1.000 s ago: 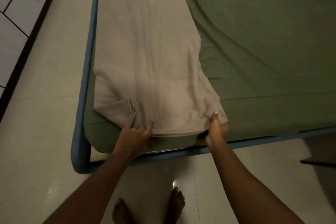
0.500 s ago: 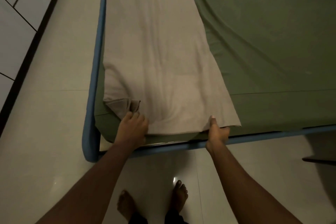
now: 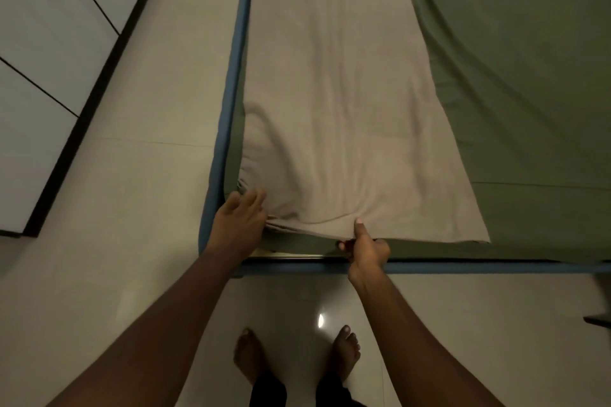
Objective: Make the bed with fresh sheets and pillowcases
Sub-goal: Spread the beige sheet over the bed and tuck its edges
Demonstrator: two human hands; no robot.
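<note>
Head view looks down on the near left corner of a bed, where a long beige sheet [image 3: 330,109] lies in a folded strip along the left side of the mattress, on top of a green fitted sheet [image 3: 512,76] that covers the rest. The right hand [image 3: 367,248] pinches the beige sheet's near hem, its thumb on top of the cloth and its fingers curled under the edge. The left hand [image 3: 239,225] is spread with its fingers fairly straight at the sheet's bunched left corner, grasping nothing; it is blurred, so it probably touches the folds, though I cannot say for certain. Creases fan out from that corner across the beige cloth, and the sheet's right near corner lies flat on the green. A blue bed frame [image 3: 231,82] borders the mattress on the left and near sides. Two bare feet [image 3: 248,353] stand on the pale tiled floor [image 3: 148,175] just before the frame, and white cabinet fronts [image 3: 39,43] line the far left.
</note>
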